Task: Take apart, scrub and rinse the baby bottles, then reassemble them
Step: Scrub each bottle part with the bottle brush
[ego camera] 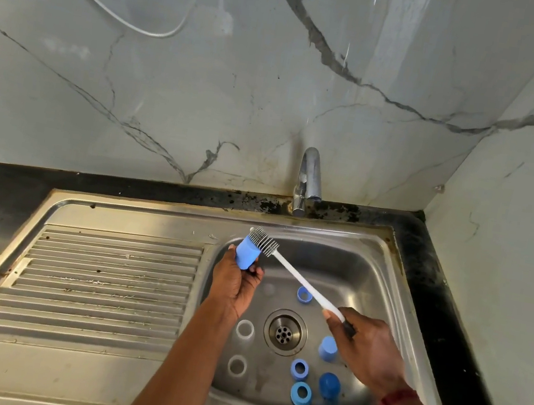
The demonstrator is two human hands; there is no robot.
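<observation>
Scrub step, mid-task. Left grip (235, 282) holds a light blue cup-shaped plastic bottle part (246, 254) up over the back left of the stainless steel sink basin (369, 282). Fingers and thumb curl round its lower end, clenched on it. Right grip (366, 350) is wrapped round the low end of a long white-handled bottle brush (299, 278). The brush's grey bristle head (263, 240) lies against the top end of the blue part, touching it. Cannot tell if the bristles go inside or only meet the rim. Neither grip is loose, no fingers spread.

To do it well: turn the part with the left while the brush works round. Get bristles into the hollow and over the rim. Light pressure, so the thin handle does not flex and flick. Hold it over the basin so drips or a dropped piece land inside. Chrome tap (309, 177) shows no water stream, so the rinse probably comes later.

Other pieces lie apart on the basin floor round the metal drain (284, 332):
- pale blue ring (303, 294) under the brush handle
- upper clear ring (244, 330) and lower clear ring (237, 365), left of the drain
- second light blue cup part (328, 348), just beside the right grip
- mid blue ring (299, 369), front blue ring (301, 394) and dark blue domed cap (329, 385), near the front

All look taken apart; reassembly not yet begun. Ribbed steel drainboard (100, 288) lies left, black stone bench (437, 280) round the sink.
</observation>
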